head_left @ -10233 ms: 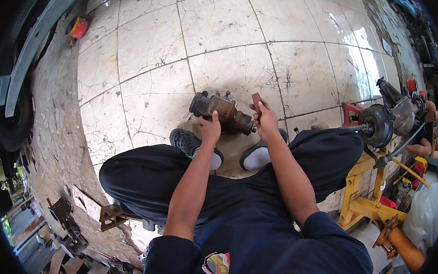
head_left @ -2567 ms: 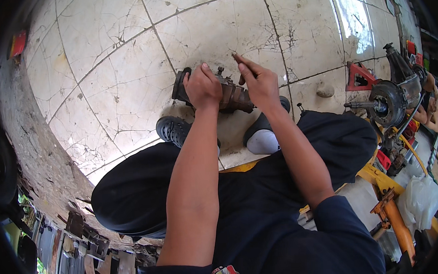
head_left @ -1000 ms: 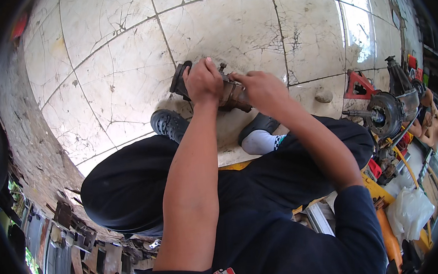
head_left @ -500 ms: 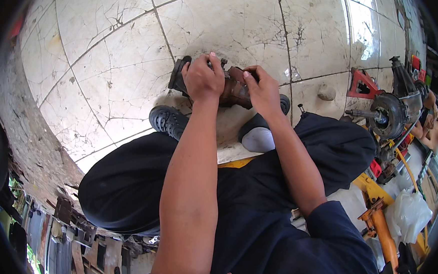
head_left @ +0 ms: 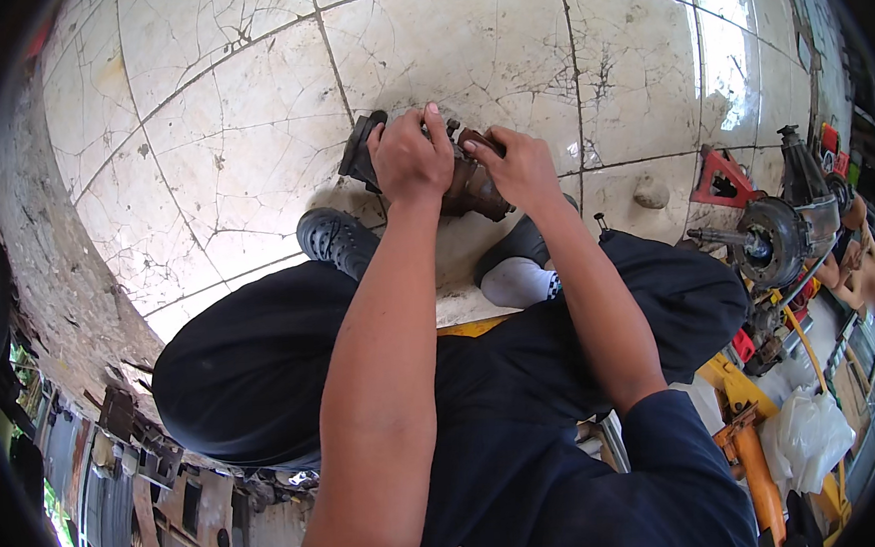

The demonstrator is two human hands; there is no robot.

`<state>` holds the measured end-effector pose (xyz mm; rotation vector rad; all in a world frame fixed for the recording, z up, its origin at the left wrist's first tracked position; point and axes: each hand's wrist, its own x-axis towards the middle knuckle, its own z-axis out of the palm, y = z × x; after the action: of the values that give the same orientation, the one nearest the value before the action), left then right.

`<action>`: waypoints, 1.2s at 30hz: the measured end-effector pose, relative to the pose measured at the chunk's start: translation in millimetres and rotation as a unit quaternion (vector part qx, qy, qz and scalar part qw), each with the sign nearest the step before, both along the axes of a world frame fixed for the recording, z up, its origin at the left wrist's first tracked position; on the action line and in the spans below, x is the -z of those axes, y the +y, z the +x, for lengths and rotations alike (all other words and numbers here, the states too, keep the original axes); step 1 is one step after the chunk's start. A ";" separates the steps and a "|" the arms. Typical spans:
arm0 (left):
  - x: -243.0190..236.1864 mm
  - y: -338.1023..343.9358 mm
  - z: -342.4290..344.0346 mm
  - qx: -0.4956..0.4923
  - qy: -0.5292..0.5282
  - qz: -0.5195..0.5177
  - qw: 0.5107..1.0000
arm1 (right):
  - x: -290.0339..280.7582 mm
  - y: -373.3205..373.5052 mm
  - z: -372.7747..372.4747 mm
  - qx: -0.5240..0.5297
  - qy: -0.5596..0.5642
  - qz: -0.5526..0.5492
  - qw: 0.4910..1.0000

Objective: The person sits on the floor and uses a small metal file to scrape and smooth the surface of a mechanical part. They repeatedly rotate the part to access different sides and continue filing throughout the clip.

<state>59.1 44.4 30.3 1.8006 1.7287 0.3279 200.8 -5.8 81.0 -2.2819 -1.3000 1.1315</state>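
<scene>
A dirty, rust-brown metal part (head_left: 474,192), with a black flange-like end (head_left: 357,158) at its left, rests low between my feet. My left hand (head_left: 412,157) is closed over its left portion and steadies it, thumb along the top. In my right hand (head_left: 519,171) a small reddish-brown piece of sandpaper (head_left: 477,139) is pinched between thumb and fingers. It lies against the upper right of the metal part. My left palm hides the middle of the part, so its exact kind cannot be made out.
Cracked white tiles (head_left: 239,135) cover the floor. My dark shoes (head_left: 338,241) flank the part. At right stand a stone (head_left: 651,192), a red jack stand (head_left: 722,178) and a dark axle assembly (head_left: 774,241). Another person (head_left: 857,258) sits beyond; a plastic bag (head_left: 806,441) lies lower right.
My right hand has shifted slightly left and up with the sandpaper, its thumb now pointing more to the left. The left hand keeps its hold on the metal part.
</scene>
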 end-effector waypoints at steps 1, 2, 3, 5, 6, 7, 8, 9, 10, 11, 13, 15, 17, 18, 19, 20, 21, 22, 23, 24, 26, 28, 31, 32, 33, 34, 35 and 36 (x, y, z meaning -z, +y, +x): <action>0.2 0.3 0.0 0.002 -0.001 0.001 1.000 | -0.5 1.9 -0.8 0.005 0.007 -0.008 1.000; -0.6 0.7 -0.5 0.003 0.000 -0.005 1.000 | -0.2 1.7 -3.0 0.003 -0.001 0.000 1.000; -1.3 1.5 -1.7 0.005 0.000 -0.010 1.000 | 1.0 0.9 -6.0 0.002 -0.008 0.009 1.000; -2.2 0.4 -1.2 0.003 -0.001 -0.015 1.000 | 9.2 -7.9 -4.3 0.001 -0.004 0.024 1.000; -1.8 -0.1 -1.0 0.000 -0.004 -0.014 1.000 | 17.0 -16.1 0.1 0.003 0.007 0.033 0.999; -0.8 0.5 -0.3 -0.003 -0.006 -0.012 1.000 | 24.8 -22.8 6.7 0.005 0.018 0.041 0.999; -1.0 0.2 -0.1 -0.004 -0.008 -0.004 1.000 | 25.3 -23.1 9.9 0.004 0.031 0.035 0.999; -1.0 -0.2 1.1 -0.006 -0.010 0.004 1.000 | 26.6 -22.2 13.5 0.002 0.044 0.028 0.999; -0.9 0.1 1.2 -0.007 -0.013 0.011 1.000 | 29.0 -20.6 15.3 0.001 0.057 0.022 0.998; -1.5 -0.2 1.5 -0.001 -0.004 0.003 1.000 | 29.6 -18.2 17.2 -0.007 0.061 0.024 0.998; -2.3 0.9 0.1 0.011 0.012 -0.013 1.000 | 31.7 -13.3 19.4 -0.022 0.068 0.029 0.997; 0.1 0.4 -1.3 0.004 0.008 -0.005 1.000 | 38.0 -17.0 19.0 -0.007 0.073 0.017 0.997; 0.0 0.2 -0.6 -0.003 0.004 -0.002 1.000 | 42.2 -20.9 19.9 0.005 0.078 0.005 0.997; -1.7 -0.5 0.1 -0.006 0.002 -0.001 1.000 | 42.2 -23.7 22.3 0.010 0.082 -0.002 0.997; -2.9 0.1 0.9 -0.010 0.000 -0.001 1.000 | 43.3 -24.7 25.0 0.014 0.085 -0.008 0.996; -2.7 -1.1 0.5 -0.003 0.001 0.004 1.000 | 42.8 -24.6 24.7 0.015 0.077 -0.019 0.997; -1.5 0.0 0.8 0.004 0.001 0.010 1.000 | 43.7 -21.7 25.7 0.015 0.069 -0.030 0.997; -0.8 0.4 -0.4 0.011 0.001 0.016 1.000 | 44.7 -18.9 25.7 0.015 0.061 -0.042 0.997; -3.2 3.7 1.1 0.010 0.007 -0.002 1.000 | 44.8 -14.0 24.9 0.035 0.088 -0.056 0.994; -2.1 2.3 1.0 0.008 0.005 -0.003 1.000 | 43.4 -12.3 22.4 0.030 0.085 -0.047 0.995; -2.1 1.2 -1.9 0.006 0.004 -0.004 1.000 | 41.7 -8.3 16.5 0.019 0.084 -0.027 0.996; -2.8 0.4 -0.4 0.001 0.006 0.000 1.000 | 40.5 -13.1 19.5 0.037 0.093 -0.054 0.994; -2.2 2.4 -0.8 0.006 0.015 0.008 1.000 | 40.2 -15.0 25.0 0.037 0.096 -0.070 0.992; -2.8 -0.3 1.7 0.012 0.015 0.005 1.000 | 39.2 -19.0 27.8 0.037 0.092 -0.076 0.992; -3.0 -1.3 2.1 0.009 0.013 -0.001 1.000 | 41.0 -19.9 28.1 0.038 0.095 -0.070 0.992; -2.9 -0.6 0.3 0.006 0.010 -0.007 1.000 | 44.6 -18.4 26.6 0.039 0.099 -0.065 0.992; -2.5 0.6 -0.3 0.002 0.007 -0.011 1.000 | 47.3 -17.6 26.2 0.040 0.102 -0.057 0.992; -2.5 0.7 -0.4 0.004 0.005 -0.013 1.000 | 48.4 -19.8 25.5 0.054 0.112 -0.052 0.991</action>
<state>58.8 45.1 32.8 1.7925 1.7256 0.2912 226.3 -25.6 32.6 -2.1904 -1.0436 1.3982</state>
